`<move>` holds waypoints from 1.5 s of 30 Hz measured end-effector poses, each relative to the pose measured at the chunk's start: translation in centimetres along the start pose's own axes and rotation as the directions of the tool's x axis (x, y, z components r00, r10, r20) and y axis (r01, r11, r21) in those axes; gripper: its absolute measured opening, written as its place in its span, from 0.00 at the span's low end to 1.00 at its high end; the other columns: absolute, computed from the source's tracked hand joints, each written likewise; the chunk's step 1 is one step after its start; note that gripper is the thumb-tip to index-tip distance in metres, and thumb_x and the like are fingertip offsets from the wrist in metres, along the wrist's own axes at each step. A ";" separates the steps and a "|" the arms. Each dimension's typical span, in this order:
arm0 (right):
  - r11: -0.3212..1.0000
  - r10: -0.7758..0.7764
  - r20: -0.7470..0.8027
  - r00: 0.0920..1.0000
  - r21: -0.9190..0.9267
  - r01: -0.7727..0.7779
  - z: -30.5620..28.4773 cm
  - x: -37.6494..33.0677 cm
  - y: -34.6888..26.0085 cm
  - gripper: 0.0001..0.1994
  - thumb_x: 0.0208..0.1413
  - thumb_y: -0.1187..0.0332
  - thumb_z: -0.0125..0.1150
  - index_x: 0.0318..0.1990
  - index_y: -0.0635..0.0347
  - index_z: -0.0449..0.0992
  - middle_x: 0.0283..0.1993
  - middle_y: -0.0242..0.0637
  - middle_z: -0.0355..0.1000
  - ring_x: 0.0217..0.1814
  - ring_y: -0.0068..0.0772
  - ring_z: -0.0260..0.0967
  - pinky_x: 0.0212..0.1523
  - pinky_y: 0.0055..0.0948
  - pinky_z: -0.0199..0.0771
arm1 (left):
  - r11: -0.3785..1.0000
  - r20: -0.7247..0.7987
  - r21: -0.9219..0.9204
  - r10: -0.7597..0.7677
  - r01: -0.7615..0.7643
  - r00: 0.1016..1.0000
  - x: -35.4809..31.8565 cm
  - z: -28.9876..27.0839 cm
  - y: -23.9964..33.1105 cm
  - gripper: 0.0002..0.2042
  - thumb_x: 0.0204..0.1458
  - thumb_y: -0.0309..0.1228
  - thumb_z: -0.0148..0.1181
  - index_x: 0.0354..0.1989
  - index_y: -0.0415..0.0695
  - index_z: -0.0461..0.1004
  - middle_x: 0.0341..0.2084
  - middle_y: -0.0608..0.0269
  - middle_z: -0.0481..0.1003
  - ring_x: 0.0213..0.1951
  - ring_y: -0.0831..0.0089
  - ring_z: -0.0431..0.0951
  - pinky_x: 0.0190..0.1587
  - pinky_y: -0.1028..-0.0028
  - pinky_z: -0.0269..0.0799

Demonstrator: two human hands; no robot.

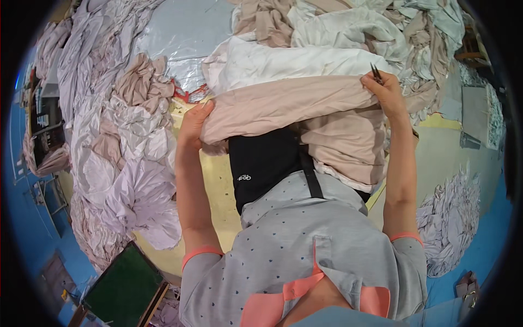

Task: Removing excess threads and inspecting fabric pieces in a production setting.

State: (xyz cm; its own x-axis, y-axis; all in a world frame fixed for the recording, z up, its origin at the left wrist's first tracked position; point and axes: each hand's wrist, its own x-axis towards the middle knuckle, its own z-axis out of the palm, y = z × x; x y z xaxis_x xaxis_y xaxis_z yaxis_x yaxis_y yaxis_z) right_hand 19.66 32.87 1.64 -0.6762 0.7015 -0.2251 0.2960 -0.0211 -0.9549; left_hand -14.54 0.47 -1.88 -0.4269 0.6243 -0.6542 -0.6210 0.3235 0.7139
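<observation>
Now the dusty-pink folded fabric panel (pixel 289 106) is stretched across the table in front of the person, left hand (pixel 194 124) curled tight on its left edge, right hand (pixel 385 90) pinching its right corner along with small dark snips (pixel 376 72). White crumpled cloths (pixel 305 54) lie heaped just behind.
</observation>
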 end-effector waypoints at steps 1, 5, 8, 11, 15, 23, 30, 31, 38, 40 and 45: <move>1.000 -0.011 -0.025 1.000 -0.012 0.011 -0.1 0.1 0.2 0.06 0.52 0.69 0.63 0.29 0.63 0.76 0.23 0.20 0.67 0.24 0.10 0.56 0.25 0.15 0.52 | 1.000 -0.014 0.002 -0.003 0.003 1.000 0.1 0.1 -0.1 0.13 0.55 0.36 0.60 0.40 0.38 0.76 0.33 0.63 0.79 0.31 0.77 0.77 0.36 0.75 0.73; 0.996 0.011 -0.054 0.998 -0.086 -0.015 -0.1 0.3 0.6 0.06 0.54 0.70 0.62 0.29 0.63 0.76 0.24 0.19 0.66 0.26 0.09 0.55 0.27 0.15 0.52 | 1.000 -0.072 0.027 0.009 -0.007 0.997 0.4 0.8 -0.1 0.12 0.55 0.36 0.61 0.38 0.38 0.77 0.31 0.63 0.79 0.30 0.78 0.77 0.35 0.76 0.72; 0.991 0.005 -0.040 0.999 -0.130 -0.010 -0.3 0.7 1.6 0.06 0.54 0.71 0.60 0.31 0.64 0.76 0.25 0.20 0.67 0.28 0.10 0.57 0.29 0.15 0.55 | 0.999 -0.102 0.043 0.038 -0.033 0.994 0.3 1.1 -0.2 0.11 0.54 0.35 0.61 0.36 0.38 0.77 0.29 0.64 0.78 0.27 0.80 0.75 0.33 0.77 0.71; 0.979 -0.036 -0.055 0.998 -0.200 0.025 0.6 0.9 1.8 0.06 0.55 0.71 0.59 0.31 0.65 0.75 0.27 0.21 0.69 0.29 0.10 0.58 0.31 0.15 0.58 | 0.934 -0.091 0.287 0.249 -0.214 0.964 0.9 0.5 -1.3 0.10 0.54 0.33 0.61 0.35 0.37 0.77 0.29 0.66 0.78 0.26 0.82 0.73 0.32 0.78 0.70; 0.939 -0.008 -0.106 0.994 -0.343 -0.030 1.3 0.3 1.2 0.06 0.55 0.72 0.58 0.32 0.67 0.75 0.28 0.22 0.69 0.30 0.11 0.58 0.32 0.16 0.59 | 0.104 0.108 0.862 0.919 -0.496 0.379 -1.8 7.9 0.5 0.08 0.45 0.24 0.65 0.33 0.36 0.76 0.31 0.62 0.75 0.34 0.69 0.74 0.35 0.73 0.70; 0.955 -0.049 -0.115 0.992 -0.296 0.013 1.9 0.4 1.1 0.06 0.55 0.72 0.59 0.31 0.66 0.74 0.24 0.21 0.65 0.27 0.11 0.55 0.29 0.16 0.57 | 0.250 0.152 0.751 0.835 -0.611 0.528 -0.5 10.9 -1.3 0.07 0.43 0.21 0.64 0.32 0.39 0.77 0.27 0.58 0.74 0.30 0.67 0.74 0.31 0.74 0.69; 0.928 -0.175 -0.146 0.974 -0.354 0.114 2.6 -1.0 0.6 0.03 0.55 0.75 0.58 0.32 0.65 0.74 0.25 0.21 0.66 0.27 0.11 0.56 0.28 0.14 0.57 | 0.637 -0.177 0.558 0.718 -0.532 0.673 -2.3 11.4 -0.4 0.06 0.46 0.22 0.63 0.32 0.40 0.74 0.28 0.59 0.75 0.22 0.72 0.73 0.27 0.78 0.69; 0.895 -0.276 -0.158 0.948 -0.401 0.194 2.8 -1.2 0.6 0.02 0.55 0.75 0.58 0.32 0.65 0.74 0.25 0.21 0.65 0.27 0.11 0.56 0.28 0.14 0.58 | 0.637 -0.168 0.554 0.716 -0.536 0.677 -2.2 12.5 -0.2 0.06 0.46 0.22 0.63 0.32 0.40 0.74 0.28 0.59 0.75 0.22 0.72 0.73 0.27 0.78 0.69; 0.924 -0.279 -0.183 0.943 -0.320 0.211 2.9 -1.6 1.2 0.03 0.55 0.75 0.60 0.32 0.65 0.75 0.25 0.22 0.66 0.27 0.12 0.57 0.29 0.15 0.59 | -0.117 0.509 0.793 0.665 -0.598 0.546 0.3 17.4 0.2 0.07 0.43 0.25 0.63 0.30 0.43 0.72 0.31 0.61 0.70 0.24 0.61 0.75 0.22 0.66 0.70; 0.922 -0.272 -0.186 0.944 -0.332 0.200 2.8 -1.7 1.3 0.03 0.55 0.74 0.60 0.32 0.65 0.75 0.25 0.22 0.66 0.27 0.12 0.57 0.28 0.15 0.59 | -0.151 0.521 0.811 0.626 -0.566 0.580 0.3 17.2 0.0 0.07 0.42 0.24 0.62 0.30 0.43 0.72 0.28 0.62 0.69 0.25 0.61 0.75 0.22 0.66 0.69; 0.917 -0.226 -0.161 0.961 -0.367 0.154 2.7 -1.6 1.2 0.03 0.54 0.74 0.61 0.33 0.65 0.75 0.24 0.23 0.66 0.26 0.12 0.57 0.28 0.15 0.60 | -0.301 0.653 0.650 0.691 -0.698 0.310 -1.4 15.6 -1.5 0.08 0.37 0.18 0.57 0.28 0.43 0.72 0.26 0.64 0.68 0.26 0.67 0.74 0.24 0.69 0.69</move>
State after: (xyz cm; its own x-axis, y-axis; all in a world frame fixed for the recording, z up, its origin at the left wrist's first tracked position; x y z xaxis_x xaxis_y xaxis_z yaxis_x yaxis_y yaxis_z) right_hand 19.29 29.84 0.30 -0.6078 0.7935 0.0309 0.4149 0.3506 -0.8396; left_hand -2.71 10.23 1.82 -0.1325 0.8813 0.4537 0.9119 -0.0710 0.4043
